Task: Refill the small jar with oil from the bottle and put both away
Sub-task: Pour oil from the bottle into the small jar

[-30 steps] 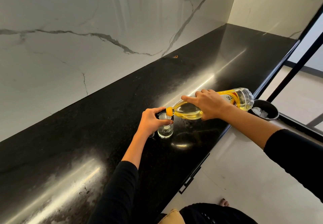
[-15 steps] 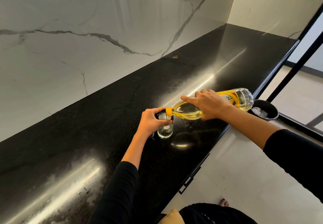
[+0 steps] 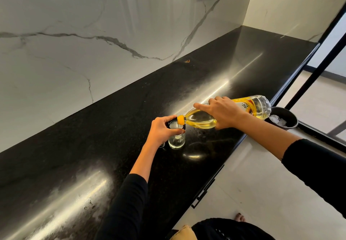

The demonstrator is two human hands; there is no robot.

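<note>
While left fingers (image 3: 167, 119) clasp the jar (image 3: 177, 142), right fingers (image 3: 201, 106) grip the bottle (image 3: 200, 120) tipped over it

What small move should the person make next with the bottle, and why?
Probably lift the base of the bottle slightly with the right hand. Its yellow neck already sits over the mouth of the small jar, the jar looks far from full, and the left hand grips its rim to steady it.
</note>
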